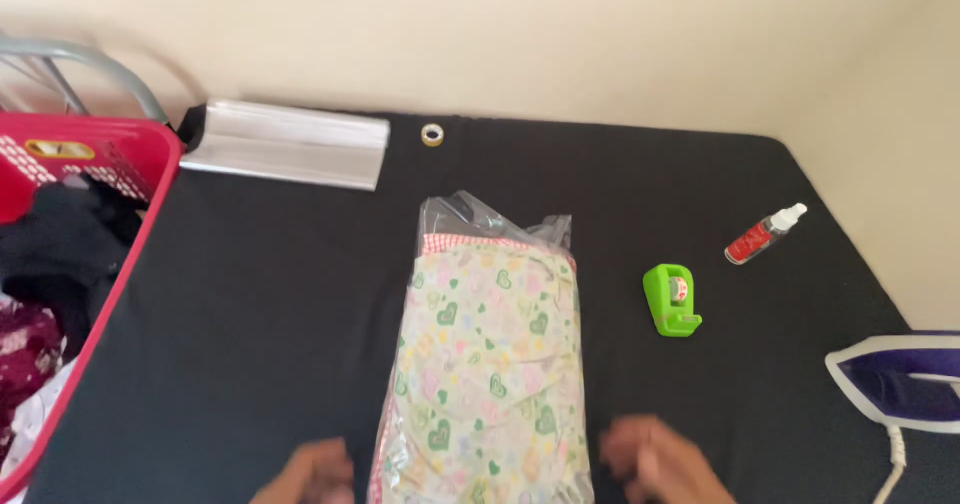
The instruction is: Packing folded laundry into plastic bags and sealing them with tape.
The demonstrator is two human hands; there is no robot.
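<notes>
- One clear plastic bag holding a folded heart-patterned cloth (487, 364), centre of the frame.
- Two bare hands: the left hand (308, 476) and the right hand (655, 461), at the bottom edge.
- One green plastic tape dispenser (671, 300), right of centre.
- One small roll of tape (432, 135), top centre.
- One small red spray bottle with a white top (765, 234), upper right.
- One stack of clear flat plastic bags (288, 144), upper left.
- One red plastic laundry basket (120, 154), left edge.
- One purple and white iron (900, 379), lower right.

Left of the bag (487, 364), bare black bench (260, 314) runs open to the red basket (95, 264). Right of the bag, a green tape dispenser (671, 300), spray bottle (765, 234) and iron (900, 379) stand in the way.
</notes>
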